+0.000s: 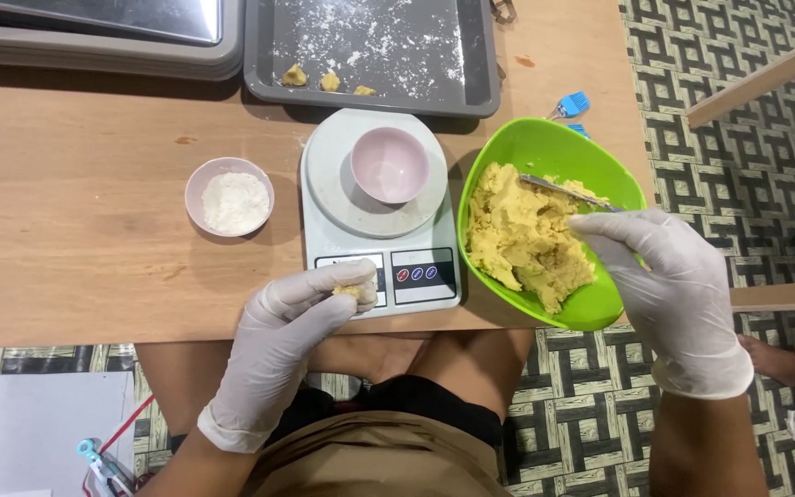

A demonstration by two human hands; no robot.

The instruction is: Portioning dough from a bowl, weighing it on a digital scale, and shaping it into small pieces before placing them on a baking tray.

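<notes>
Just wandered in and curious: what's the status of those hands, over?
Left gloved hand pinching small yellow dough piece. Right gloved hand holding metal spoon in green plastic bowl of dough. Nothing blocking.

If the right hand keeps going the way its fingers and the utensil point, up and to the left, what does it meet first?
Most likely the yellow dough in the green bowl: the right hand holds a metal utensil whose tip already lies over the dough. Whether it touches is unclear.

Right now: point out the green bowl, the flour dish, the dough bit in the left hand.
Green bowl (508, 147): head view, bare inner wall.
Flour dish (194, 179): head view, left rim.
Dough bit (349, 291): head view, exposed top.
</notes>
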